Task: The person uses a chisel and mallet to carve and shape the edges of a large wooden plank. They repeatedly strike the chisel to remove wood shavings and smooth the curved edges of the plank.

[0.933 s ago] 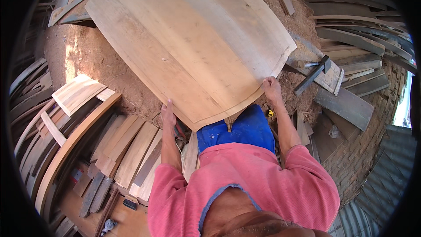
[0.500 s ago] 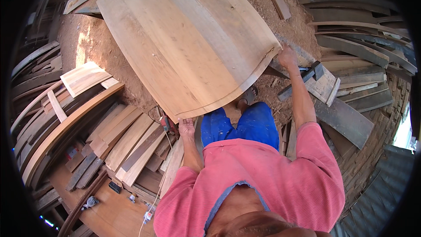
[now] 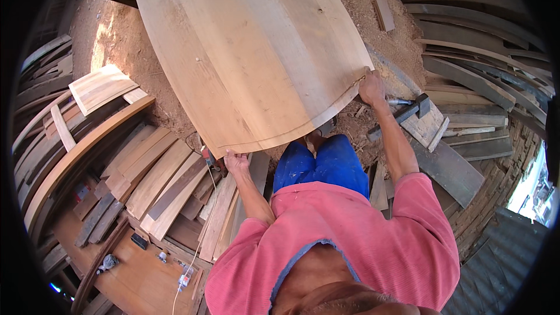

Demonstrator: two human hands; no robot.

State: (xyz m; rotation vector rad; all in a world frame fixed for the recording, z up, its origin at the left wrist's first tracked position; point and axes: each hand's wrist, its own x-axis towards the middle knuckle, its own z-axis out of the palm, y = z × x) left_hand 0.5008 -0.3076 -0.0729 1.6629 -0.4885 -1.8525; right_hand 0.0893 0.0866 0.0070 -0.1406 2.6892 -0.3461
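A large wooden panel (image 3: 251, 58), made of several boards joined side by side, stretches away in front of me. My left hand (image 3: 237, 162) is closed on its near left corner, thumb on top and fingers below the edge. At the near right corner, my right hand (image 3: 372, 88) grips the panel's edge, the fingers partly hidden. A line runs along the near end, close to the edge. Right of my right hand, a hammer (image 3: 421, 107) with a dark head rests on a wooden bench plank (image 3: 430, 125).
Stacked boards (image 3: 169, 175) lie to my left, with a pale small panel (image 3: 102, 88) above them. A red power tool (image 3: 209, 156) with a white cord (image 3: 205, 221) sits by the near left corner. More planks (image 3: 466, 76) are piled at right. Sawdust covers the ground (image 3: 125, 41).
The panel's near end has shifted slightly left in view, both hands still gripping it. My right hand has come a little lower and leftward. The whole view has shifted slightly too.
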